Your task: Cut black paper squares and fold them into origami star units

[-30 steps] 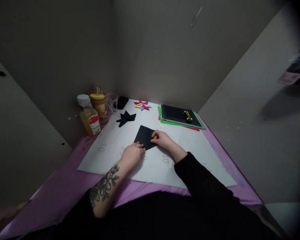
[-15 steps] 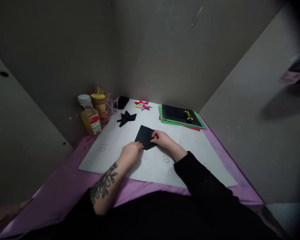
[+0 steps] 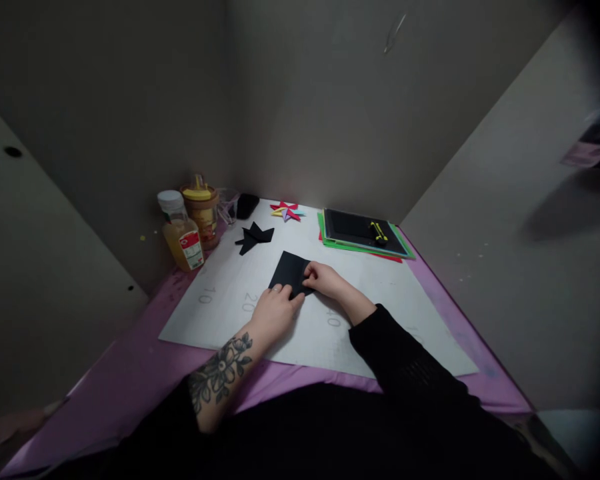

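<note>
A dark sheet of paper [image 3: 286, 268] lies on the white board [image 3: 300, 340], partly covered by my hands. My left hand [image 3: 276, 310] rests on its lower edge, fingers apart, the thumb side toward the right. At the sheet's right edge, my right hand [image 3: 321, 277] pinches the paper between thumb and fingers. Up and to the left of the sheet is a folded black paper shape [image 3: 255, 238] with several points. Farther back lies a red, yellow and blue folded star [image 3: 287, 212].
A stack of coloured sheets [image 3: 357, 233] with a yellow-and-black tool [image 3: 379, 232] on top lies at the back right. A juice bottle [image 3: 183, 233], a brown cup [image 3: 203, 213] and a black object [image 3: 247, 206] stand or lie at the back left. Grey walls enclose the pink-covered table [image 3: 155, 347].
My left hand has moved to the right along the lower edge of the dark sheet, and its fingers now lie farther over the paper. My right hand has hardly moved.
</note>
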Motion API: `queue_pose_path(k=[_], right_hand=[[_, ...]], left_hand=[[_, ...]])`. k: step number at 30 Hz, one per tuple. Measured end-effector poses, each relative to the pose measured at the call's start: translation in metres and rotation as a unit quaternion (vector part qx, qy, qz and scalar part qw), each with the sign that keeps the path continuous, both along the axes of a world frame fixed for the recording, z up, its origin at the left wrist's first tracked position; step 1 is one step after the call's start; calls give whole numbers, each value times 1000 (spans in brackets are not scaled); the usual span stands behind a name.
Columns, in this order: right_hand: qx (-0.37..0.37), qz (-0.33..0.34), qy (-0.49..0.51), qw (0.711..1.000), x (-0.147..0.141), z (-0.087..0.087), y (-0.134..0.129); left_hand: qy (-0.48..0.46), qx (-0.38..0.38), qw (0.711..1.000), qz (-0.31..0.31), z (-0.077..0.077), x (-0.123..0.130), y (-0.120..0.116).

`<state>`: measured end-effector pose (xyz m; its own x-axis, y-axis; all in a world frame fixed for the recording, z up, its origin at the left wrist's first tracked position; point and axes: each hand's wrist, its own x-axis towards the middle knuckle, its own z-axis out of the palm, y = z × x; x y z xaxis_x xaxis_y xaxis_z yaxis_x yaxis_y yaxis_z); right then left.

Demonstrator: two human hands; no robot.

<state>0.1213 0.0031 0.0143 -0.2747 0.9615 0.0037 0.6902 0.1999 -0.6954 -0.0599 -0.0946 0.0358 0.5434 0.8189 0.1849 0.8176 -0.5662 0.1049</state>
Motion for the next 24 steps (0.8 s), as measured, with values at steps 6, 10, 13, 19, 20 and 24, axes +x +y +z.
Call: queue_pose_path(k=[6,10,13,19,20,24], right_hand=[[-13,4,6,1000,2,-4,3],[-12,4,21,1000,4,-7,4],[-46,29,84,995,10,-7,2],[-166,89,197,962,26,6,-4],[-181,95,208,957,28,9,-4],[-179,101,229,951,30,13,-5]], left_hand=[[10,5,1000,9,-9,1,-10],[11,1,1000,11,-12,2,-13],[6,-1,1000,6,-14,2,-15],[1,-4,1000,-4,-18,2,-14],[-1,-5,1000,-4,-18,2,-14],[-7,-15,1000,-7,-15,2,-14]])
